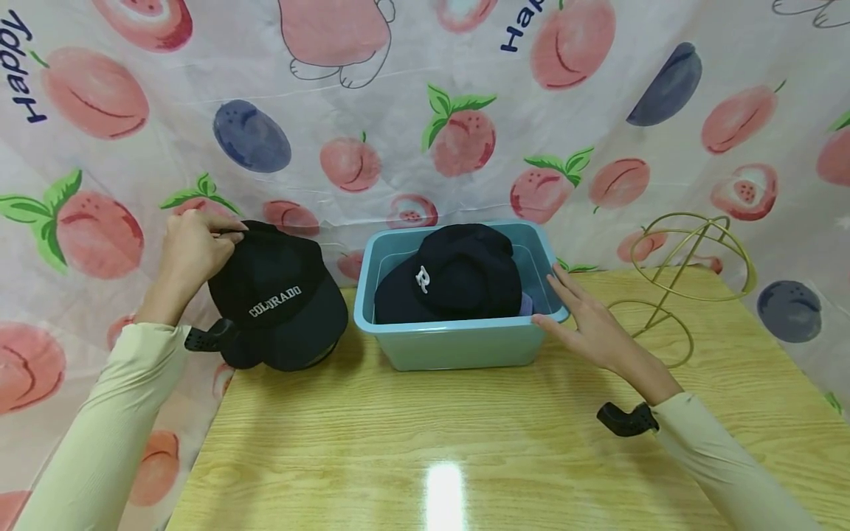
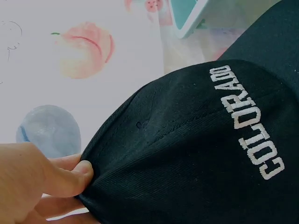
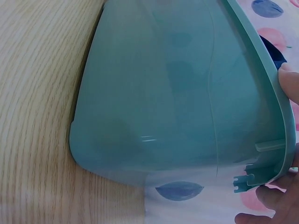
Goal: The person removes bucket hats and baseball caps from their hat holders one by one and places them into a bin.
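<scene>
My left hand pinches the crown of a black baseball cap between thumb and fingers. White letters reading COLORADO stand across the cap's front, and its brim points down to the right. In the left wrist view the thumb presses a fold of the cap's cloth. A dark navy cap with a white letter lies inside a light blue plastic bin, brim to the left. At the bin's right end, my right hand rests with fingers extended along the rim, thumb at the front corner.
Right of the bin stands a gold wire rack with round hoops. A bit of purple cloth shows under the navy cap. The wooden table meets a fruit-printed cloth behind and at the left.
</scene>
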`<state>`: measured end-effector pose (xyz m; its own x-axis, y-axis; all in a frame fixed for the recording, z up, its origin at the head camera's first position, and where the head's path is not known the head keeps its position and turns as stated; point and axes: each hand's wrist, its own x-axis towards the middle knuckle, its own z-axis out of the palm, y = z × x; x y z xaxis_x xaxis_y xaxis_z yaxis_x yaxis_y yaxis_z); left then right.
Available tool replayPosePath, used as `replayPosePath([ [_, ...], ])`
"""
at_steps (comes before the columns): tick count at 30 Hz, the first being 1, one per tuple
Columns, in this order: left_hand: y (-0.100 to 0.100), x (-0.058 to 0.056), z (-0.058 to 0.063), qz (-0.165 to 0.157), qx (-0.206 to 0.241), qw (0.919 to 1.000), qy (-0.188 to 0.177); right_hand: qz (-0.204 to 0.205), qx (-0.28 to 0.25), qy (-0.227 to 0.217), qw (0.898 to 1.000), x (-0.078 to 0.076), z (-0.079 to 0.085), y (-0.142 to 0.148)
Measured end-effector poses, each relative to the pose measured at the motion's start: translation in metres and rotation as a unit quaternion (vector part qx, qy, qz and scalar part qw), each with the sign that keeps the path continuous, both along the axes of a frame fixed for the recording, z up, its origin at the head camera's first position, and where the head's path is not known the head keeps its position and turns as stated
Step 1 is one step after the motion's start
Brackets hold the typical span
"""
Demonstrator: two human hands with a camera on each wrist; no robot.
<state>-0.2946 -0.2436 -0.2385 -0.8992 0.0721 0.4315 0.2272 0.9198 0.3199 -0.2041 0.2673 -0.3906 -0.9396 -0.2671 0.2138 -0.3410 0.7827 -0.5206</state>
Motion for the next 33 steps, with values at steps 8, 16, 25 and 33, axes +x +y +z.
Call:
replayPosePath([
  [8, 0.001, 0.002, 0.007, -0.007, 0.002, 1.0, -0.002, 0.001, -0.002, 0.002, 1.0, 0.0, -0.001, 0.0],
  [16, 0.002, 0.007, 0.016, -0.005, 0.0, 0.9997, 0.022, 0.003, -0.001, 0.001, 1.0, 0.0, -0.001, -0.001],
  [25, 0.005, 0.016, 0.031, -0.023, 0.01, 0.9992, 0.03, 0.002, -0.006, -0.002, 1.0, 0.001, 0.0, -0.001],
  [33, 0.016, 0.018, 0.043, -0.076, -0.001, 0.994, 0.078, 0.0, -0.009, -0.006, 1.0, 0.002, 0.001, -0.001],
])
